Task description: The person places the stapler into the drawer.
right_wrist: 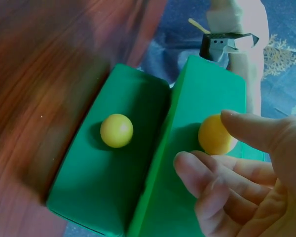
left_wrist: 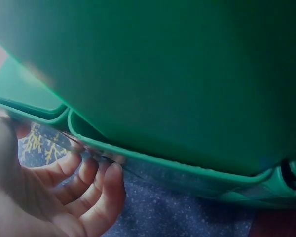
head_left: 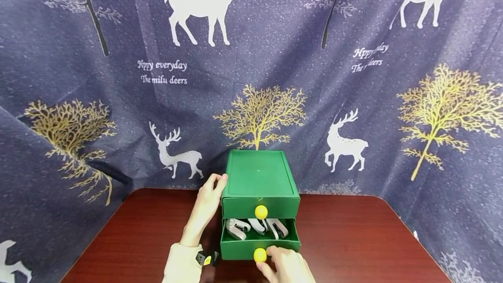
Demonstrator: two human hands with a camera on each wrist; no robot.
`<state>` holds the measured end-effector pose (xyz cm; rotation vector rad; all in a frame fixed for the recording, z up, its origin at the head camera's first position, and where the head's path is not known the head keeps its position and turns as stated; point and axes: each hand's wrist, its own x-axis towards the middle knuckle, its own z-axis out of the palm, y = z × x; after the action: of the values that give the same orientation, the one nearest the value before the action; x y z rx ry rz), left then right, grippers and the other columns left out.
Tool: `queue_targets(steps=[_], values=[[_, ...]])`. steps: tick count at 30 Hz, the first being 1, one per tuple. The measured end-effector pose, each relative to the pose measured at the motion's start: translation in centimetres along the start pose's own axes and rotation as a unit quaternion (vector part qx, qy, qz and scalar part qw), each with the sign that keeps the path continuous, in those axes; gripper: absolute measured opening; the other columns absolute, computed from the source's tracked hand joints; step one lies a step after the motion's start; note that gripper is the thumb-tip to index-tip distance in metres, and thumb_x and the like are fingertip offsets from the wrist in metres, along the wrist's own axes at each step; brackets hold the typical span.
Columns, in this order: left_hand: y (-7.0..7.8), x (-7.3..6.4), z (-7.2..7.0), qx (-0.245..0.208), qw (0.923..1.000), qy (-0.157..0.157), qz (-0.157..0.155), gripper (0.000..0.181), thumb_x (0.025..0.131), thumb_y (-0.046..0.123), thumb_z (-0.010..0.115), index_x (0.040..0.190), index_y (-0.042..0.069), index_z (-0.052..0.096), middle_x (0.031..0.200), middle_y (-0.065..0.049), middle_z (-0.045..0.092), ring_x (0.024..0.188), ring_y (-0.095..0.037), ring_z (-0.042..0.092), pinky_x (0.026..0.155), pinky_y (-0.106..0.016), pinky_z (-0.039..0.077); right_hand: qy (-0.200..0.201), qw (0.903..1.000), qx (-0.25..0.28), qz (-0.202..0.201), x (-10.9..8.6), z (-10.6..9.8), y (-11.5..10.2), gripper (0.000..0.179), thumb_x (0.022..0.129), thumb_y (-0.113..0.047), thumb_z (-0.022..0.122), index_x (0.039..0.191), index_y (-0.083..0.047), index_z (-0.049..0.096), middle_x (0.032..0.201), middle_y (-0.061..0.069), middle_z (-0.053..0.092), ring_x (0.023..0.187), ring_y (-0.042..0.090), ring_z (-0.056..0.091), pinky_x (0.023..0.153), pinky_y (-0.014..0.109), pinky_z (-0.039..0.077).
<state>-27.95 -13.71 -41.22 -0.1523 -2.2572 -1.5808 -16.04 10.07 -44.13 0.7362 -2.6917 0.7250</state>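
Observation:
A green two-drawer box (head_left: pixel 257 171) stands on the table. Its lower drawer (head_left: pixel 235 251) is pulled out in the head view, with three pale staplers (head_left: pixel 257 225) lying inside. My right hand (head_left: pixel 288 265) has its thumb and forefinger at the right side of the lower yellow ball knob (head_left: pixel 260 255). In the right wrist view, the thumb (right_wrist: pixel 254 129) and bent fingers surround a yellow knob (right_wrist: pixel 214 137). At the box's upper left side rests my left hand (head_left: pixel 210 195), its bent fingertips against the wall in the left wrist view.
The upper drawer (head_left: pixel 239 207) carries another yellow knob (head_left: pixel 261 212). Under the box is a reddish-brown wooden table (head_left: pixel 346 239). A dark blue cloth (head_left: pixel 275 56) with deer and trees hangs behind it. A black device (head_left: pixel 206 258) is strapped to the left wrist.

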Motion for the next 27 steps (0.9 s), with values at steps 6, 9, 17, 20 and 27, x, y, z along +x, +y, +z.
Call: queue_targets(steps=[6, 9, 17, 20, 27], values=[[0.0, -0.1, -0.1, 0.004, 1.0000, 0.000, 0.001, 0.043, 0.097, 0.058, 0.049, 0.098, 0.017, 0.061, 0.073, -0.004, 0.053, 0.061, -0.021, 0.054, 0.063, -0.034, 0.045, 0.042, 0.9989, 0.005, -0.017, 0.6, 0.4, 0.1, 0.028, 0.084, -0.026, 0.077, 0.071, -0.020, 0.052, 0.061, -0.018, 0.037, 0.051, 0.001, 0.034, 0.047, 0.022, 0.032], [0.1, -0.1, -0.1, -0.001, 1.0000, -0.001, -0.001, 0.043, 0.096, 0.058, 0.049, 0.097, 0.017, 0.061, 0.073, -0.004, 0.053, 0.060, -0.021, 0.054, 0.063, -0.034, 0.045, 0.070, 0.9971, -0.005, -0.031, 1.0, 0.6, 0.4, 0.028, 0.082, -0.026, 0.078, 0.072, -0.020, 0.053, 0.060, -0.018, 0.037, 0.051, 0.000, 0.033, 0.046, 0.021, 0.031], [0.2, 0.0, 0.0, -0.009, 0.9999, -0.004, -0.007, 0.043, 0.096, 0.057, 0.051, 0.099, 0.015, 0.061, 0.074, -0.004, 0.054, 0.060, -0.021, 0.056, 0.061, -0.033, 0.049, 0.086, 0.9960, -0.006, -0.022, 2.0, 1.0, 0.9, 0.025, 0.083, -0.024, 0.078, 0.075, -0.016, 0.056, 0.059, -0.016, 0.040, 0.050, 0.001, 0.036, 0.046, 0.023, 0.032], [0.2, 0.0, 0.1, -0.012, 0.9999, -0.006, -0.009, 0.043, 0.096, 0.057, 0.051, 0.099, 0.015, 0.061, 0.073, -0.004, 0.054, 0.060, -0.022, 0.057, 0.060, -0.034, 0.049, 0.083, 0.9965, -0.005, -0.009, 2.3, 1.1, 1.0, 0.022, 0.083, -0.024, 0.078, 0.078, -0.015, 0.058, 0.061, -0.014, 0.046, 0.052, 0.003, 0.041, 0.047, 0.025, 0.036], [0.1, 0.0, 0.0, -0.013, 0.9999, -0.004, -0.011, 0.044, 0.096, 0.057, 0.051, 0.099, 0.015, 0.061, 0.073, -0.004, 0.054, 0.060, -0.024, 0.057, 0.060, -0.034, 0.049, 0.101, 0.9949, -0.008, -0.001, 3.0, 1.5, 1.1, 0.017, 0.083, -0.022, 0.078, 0.082, -0.013, 0.063, 0.064, -0.009, 0.056, 0.055, 0.005, 0.052, 0.050, 0.028, 0.043]])
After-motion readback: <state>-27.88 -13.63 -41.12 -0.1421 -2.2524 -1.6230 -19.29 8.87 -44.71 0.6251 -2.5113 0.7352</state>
